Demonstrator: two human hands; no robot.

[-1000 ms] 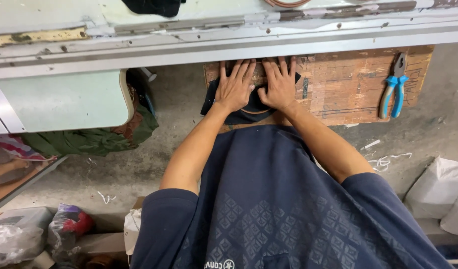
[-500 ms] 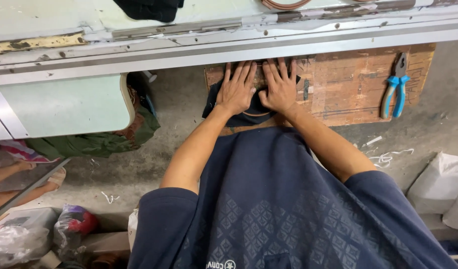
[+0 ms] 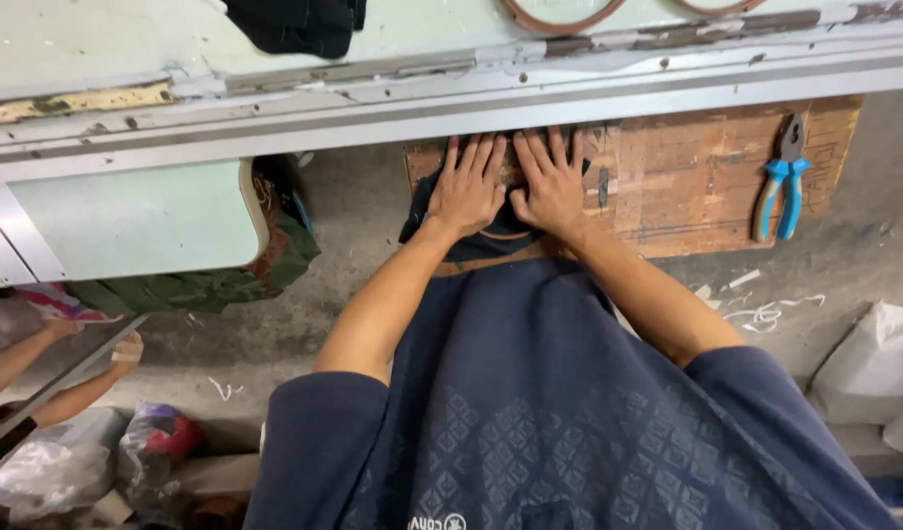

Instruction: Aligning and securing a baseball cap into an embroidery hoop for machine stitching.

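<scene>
On the worn wooden surface [image 3: 667, 186], both hands lie flat, fingers spread, pressing a dark cloth [image 3: 481, 240]: left hand [image 3: 468, 191] beside right hand [image 3: 550, 185]. It looks like a smoothing step; next seems to call for even outward pressure. Blue-handled pliers [image 3: 780, 182] lie well apart. Since the earlier frame, hands barely shift

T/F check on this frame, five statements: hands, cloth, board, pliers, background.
1. Both hands, left hand and right hand, lie flat on the dark cloth. True.
2. The cloth rests on the wooden board. True.
3. The right hand grips the pliers. False: they lie apart on the board, to the right.
4. The pliers have red handles. False: blue.
5. Another person's arms show at lower left. True.
</scene>
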